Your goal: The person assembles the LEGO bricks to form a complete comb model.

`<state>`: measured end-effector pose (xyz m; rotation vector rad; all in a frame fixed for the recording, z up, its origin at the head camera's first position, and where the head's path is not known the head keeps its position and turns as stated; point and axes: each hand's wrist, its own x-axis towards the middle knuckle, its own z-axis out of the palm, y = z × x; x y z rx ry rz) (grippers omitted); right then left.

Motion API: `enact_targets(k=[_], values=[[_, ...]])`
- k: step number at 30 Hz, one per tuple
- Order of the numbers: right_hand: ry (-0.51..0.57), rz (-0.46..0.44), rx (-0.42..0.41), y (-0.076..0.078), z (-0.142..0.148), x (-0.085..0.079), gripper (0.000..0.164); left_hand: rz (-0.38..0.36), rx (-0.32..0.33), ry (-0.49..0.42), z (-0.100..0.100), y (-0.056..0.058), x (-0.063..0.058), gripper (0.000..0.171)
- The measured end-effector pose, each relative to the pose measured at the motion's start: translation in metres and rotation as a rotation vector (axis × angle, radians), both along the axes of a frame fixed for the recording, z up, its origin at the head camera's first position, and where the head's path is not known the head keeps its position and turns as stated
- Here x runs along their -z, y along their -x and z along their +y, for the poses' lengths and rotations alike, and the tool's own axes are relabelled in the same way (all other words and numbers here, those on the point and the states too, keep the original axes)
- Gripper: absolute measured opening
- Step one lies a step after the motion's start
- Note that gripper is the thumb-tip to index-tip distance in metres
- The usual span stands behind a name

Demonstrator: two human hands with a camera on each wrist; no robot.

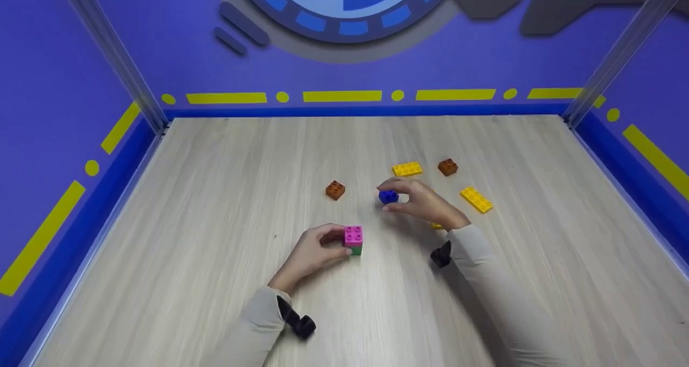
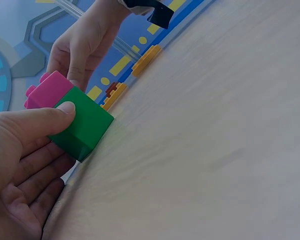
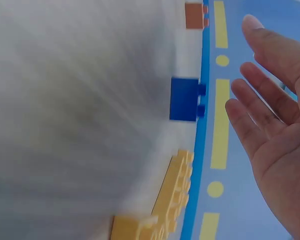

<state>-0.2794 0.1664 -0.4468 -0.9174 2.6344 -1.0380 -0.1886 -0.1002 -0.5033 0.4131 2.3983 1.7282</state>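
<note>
Pink/green stack [image 1: 353, 240] in L hand [image 1: 313, 251], blue brick [image 1: 388, 197] nr R hand [image 1: 422, 200]

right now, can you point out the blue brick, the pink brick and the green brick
Blue brick [image 3: 184, 99]: right wrist view, on its smooth side.
Pink brick [image 1: 353, 233]: head view, on its studded top.
Green brick [image 2: 90, 123]: left wrist view, on its smooth side.

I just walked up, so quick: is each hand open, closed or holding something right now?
Left hand: holding the pink-and-green brick stack.
Right hand: open, by the blue brick, not gripping it.
</note>
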Motion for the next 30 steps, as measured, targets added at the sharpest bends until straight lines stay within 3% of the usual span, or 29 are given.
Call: enact_targets(k=[8, 16, 24, 26, 30], values=[[-0.066, -0.046, 0.057, 0.009, 0.006, 0.003, 0.048, -0.015, 0.003, 0.003, -0.002, 0.000, 0.000, 0.044], [-0.093, -0.101, 0.068, 0.017, 0.009, 0.007, 0.056, 0.007, 0.005, 0.014, -0.001, 0.000, 0.000, 0.044], [-0.132, -0.100, 0.069, 0.020, 0.011, 0.009, 0.056, 0.007, -0.008, -0.010, 0.001, 0.000, 0.001, 0.044], [-0.135, -0.096, 0.068, 0.021, 0.012, 0.010, 0.055, -0.001, -0.011, -0.011, 0.002, -0.002, -0.001, 0.043], [-0.139, -0.081, 0.060, 0.021, 0.012, 0.012, 0.052, 0.000, -0.007, -0.006, 0.004, -0.010, -0.019, 0.042]])
